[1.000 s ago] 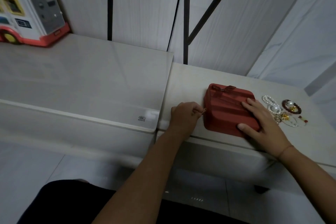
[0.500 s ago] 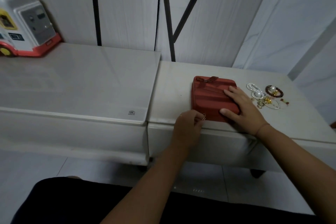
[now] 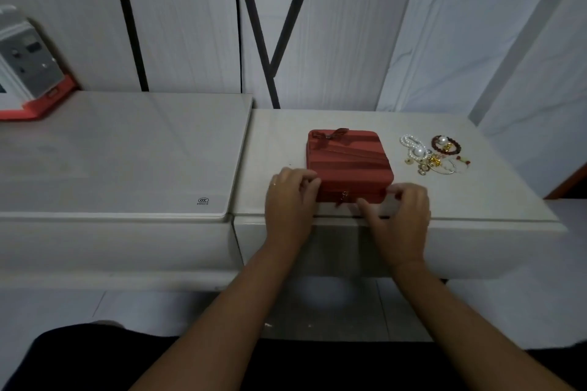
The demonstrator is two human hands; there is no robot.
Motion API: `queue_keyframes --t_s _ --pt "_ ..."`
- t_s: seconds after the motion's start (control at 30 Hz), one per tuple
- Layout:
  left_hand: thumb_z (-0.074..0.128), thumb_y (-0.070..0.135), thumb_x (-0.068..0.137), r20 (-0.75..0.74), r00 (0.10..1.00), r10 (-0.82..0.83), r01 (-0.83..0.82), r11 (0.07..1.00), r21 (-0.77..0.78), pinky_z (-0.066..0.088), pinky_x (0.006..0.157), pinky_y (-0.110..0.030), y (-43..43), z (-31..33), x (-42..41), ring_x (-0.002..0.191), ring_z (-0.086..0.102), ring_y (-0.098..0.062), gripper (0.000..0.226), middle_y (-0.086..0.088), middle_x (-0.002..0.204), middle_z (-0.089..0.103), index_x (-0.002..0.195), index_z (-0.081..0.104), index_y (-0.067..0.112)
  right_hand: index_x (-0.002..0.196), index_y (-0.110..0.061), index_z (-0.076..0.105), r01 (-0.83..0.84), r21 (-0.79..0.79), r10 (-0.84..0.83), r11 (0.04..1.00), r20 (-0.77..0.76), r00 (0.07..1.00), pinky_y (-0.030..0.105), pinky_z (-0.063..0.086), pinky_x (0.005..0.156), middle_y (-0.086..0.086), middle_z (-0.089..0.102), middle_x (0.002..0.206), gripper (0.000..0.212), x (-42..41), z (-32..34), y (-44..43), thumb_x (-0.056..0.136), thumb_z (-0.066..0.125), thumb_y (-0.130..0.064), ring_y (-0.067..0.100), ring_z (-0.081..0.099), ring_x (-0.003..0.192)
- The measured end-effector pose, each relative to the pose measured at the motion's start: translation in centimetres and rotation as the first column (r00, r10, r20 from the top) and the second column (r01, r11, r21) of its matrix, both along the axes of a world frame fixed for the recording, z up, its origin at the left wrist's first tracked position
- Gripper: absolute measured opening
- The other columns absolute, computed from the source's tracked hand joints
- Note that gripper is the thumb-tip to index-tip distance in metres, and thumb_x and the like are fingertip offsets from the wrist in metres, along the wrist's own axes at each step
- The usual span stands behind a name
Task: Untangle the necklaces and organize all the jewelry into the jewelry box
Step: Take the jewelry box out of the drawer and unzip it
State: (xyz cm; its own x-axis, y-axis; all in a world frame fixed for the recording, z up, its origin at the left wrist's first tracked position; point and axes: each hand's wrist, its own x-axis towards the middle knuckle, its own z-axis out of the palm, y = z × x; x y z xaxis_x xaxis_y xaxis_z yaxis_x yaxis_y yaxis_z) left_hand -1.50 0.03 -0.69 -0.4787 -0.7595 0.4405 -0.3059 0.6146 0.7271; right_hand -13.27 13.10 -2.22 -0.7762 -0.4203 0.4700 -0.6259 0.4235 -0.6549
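Jewelry box (image 3: 346, 159), closed, sits at the table's (image 3: 276, 136) front edge; left hand (image 3: 290, 197) and right hand (image 3: 401, 211) grip its near corners, jewelry pile (image 3: 433, 154) apart rightward.

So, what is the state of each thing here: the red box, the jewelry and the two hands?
Red square jewelry box: lid down, flat on the white table.
Gold zip pull: at the front middle.
Pile of pearl, bead and gold jewelry: tangled, outside the box, on its right.
Left hand: grips the box's front left corner.
Right hand: grips the front right corner.
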Motion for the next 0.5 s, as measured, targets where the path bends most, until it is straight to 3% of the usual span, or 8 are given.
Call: queue_keyframes --t_s 0.07,0.17,0.3,0.5 --pt "0.045 0.025 0.097 0.032 0.999 0.025 -0.024 0.998 -0.058 0.046 0.086 -0.038 -0.8 1.2 -0.3 0.094 0.049 -0.015 0.021 -0.001 0.102 0.057 0.1 0.063 0.017 0.094 -0.018 0.056 0.041 0.029 -0.04 0.999 -0.017 0.999 0.038 0.039 0.087 -0.005 0.046 0.097 0.041 1.4 -1.0 -0.4 0.072 0.078 -0.044 0.012 0.043 0.093" --pt "0.03 0.029 0.098 0.124 0.991 -0.055 0.069 0.991 -0.112 0.035 0.101 -0.037 -1.3 2.8 -1.8 0.113 0.047 -0.017 0.038 -0.003 0.122 0.056 0.117 0.06 0.017 0.089 -0.019 0.065 0.059 0.05 -0.06 0.997 0.01 0.998 0.035 0.027 0.086 -0.001 0.056 0.094 0.031 2.6 -1.5 -1.8 0.074 0.076 -0.043 0.016 0.048 0.091" --pt "0.025 0.029 0.103 0.332 0.926 -0.177 0.235 0.961 -0.144 0.01 0.116 -0.037 -1.7 3.7 -4.6 0.142 0.025 -0.019 0.044 -0.003 0.151 0.036 0.142 0.041 0.018 0.084 -0.018 0.069 0.146 0.06 -0.146 0.987 0.005 0.989 0.034 0.025 0.08 0.005 0.064 0.088 0.027 3.1 -1.6 -3.7 0.072 0.078 -0.041 0.026 0.056 0.086" --pt "0.022 0.037 0.104 0.588 0.792 -0.166 0.317 0.935 -0.162 0.0 0.118 -0.037 -1.8 2.6 -6.3 0.147 0.01 -0.02 0.049 -0.002 0.158 0.021 0.149 0.027 0.019 0.078 -0.017 0.067 0.206 -0.012 -0.205 0.979 0.054 0.977 0.032 0.028 0.077 0.005 0.064 0.081 0.017 3.2 -2.2 -4.7 0.073 0.08 -0.027 0.027 0.058 0.078"
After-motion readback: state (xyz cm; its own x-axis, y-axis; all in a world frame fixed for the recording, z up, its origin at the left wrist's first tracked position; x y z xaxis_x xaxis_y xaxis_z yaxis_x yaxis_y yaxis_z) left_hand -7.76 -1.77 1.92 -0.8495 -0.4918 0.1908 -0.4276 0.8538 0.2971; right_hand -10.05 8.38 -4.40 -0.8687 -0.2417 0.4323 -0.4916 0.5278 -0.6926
